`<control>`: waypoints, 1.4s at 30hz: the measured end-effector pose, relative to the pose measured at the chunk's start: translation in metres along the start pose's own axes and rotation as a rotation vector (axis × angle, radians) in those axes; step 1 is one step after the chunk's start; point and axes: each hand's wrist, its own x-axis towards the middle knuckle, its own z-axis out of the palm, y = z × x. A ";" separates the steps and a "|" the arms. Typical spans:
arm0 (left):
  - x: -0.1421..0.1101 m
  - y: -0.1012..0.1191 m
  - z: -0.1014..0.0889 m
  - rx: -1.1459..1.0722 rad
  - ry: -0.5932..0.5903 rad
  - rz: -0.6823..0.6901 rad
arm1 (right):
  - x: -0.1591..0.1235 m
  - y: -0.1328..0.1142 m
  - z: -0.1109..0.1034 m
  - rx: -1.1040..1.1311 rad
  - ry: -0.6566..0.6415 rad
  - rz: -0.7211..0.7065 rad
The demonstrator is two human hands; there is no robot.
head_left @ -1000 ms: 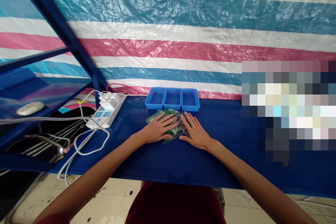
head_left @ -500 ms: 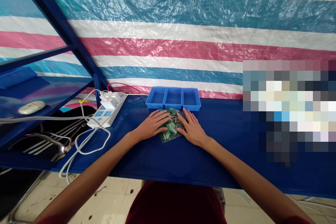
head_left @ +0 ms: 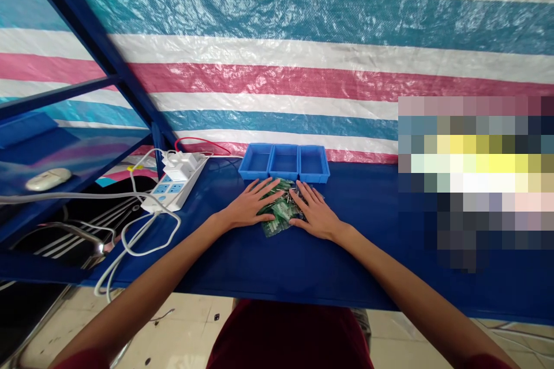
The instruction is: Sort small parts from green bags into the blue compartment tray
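Your blue tabletop (head_left: pixel 272 268) stands before a striped plastic sheet (head_left: pixel 277 78). Upon it, your left hand (head_left: pixel 246 207) and right hand (head_left: pixel 320 217) touch a green pile (head_left: pixel 280 219), with fingers (head_left: pixel 270 199) spread wide.

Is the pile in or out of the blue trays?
Out: the pile lies on the table, between the left hand and right hand, this side of the blue trays.

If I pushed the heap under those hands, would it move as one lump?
Probably not: the heap looks like loose pieces, so it would likely spread. The green pieces seem thin and glossy, so perhaps floppy and slippery. The slim metallic bits look stiff and might scatter.
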 end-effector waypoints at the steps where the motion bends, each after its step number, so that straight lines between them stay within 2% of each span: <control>1: -0.001 -0.001 0.000 -0.009 -0.011 -0.005 | 0.001 0.001 -0.001 0.006 -0.009 -0.001; 7: -0.003 -0.004 -0.003 -0.098 -0.088 -0.018 | 0.004 0.004 -0.005 0.061 -0.092 0.005; 10: -0.002 -0.004 -0.001 -0.115 -0.084 -0.025 | 0.005 0.002 -0.004 0.060 -0.119 0.022; 16: 0.000 0.000 0.002 -0.097 -0.092 -0.043 | 0.006 -0.006 0.000 0.033 -0.076 0.085; 20: 0.001 -0.002 0.002 -0.100 -0.093 -0.055 | 0.007 -0.006 0.001 0.025 -0.053 0.076; 25: 0.001 -0.006 0.003 -0.116 -0.023 -0.052 | 0.007 -0.004 0.001 0.021 -0.025 0.066; 28: 0.002 -0.007 0.003 -0.122 -0.022 -0.053 | 0.008 -0.002 0.001 0.035 0.004 0.036; 42: 0.007 -0.017 0.010 -0.124 -0.009 -0.054 | 0.014 0.005 0.001 0.061 -0.033 -0.002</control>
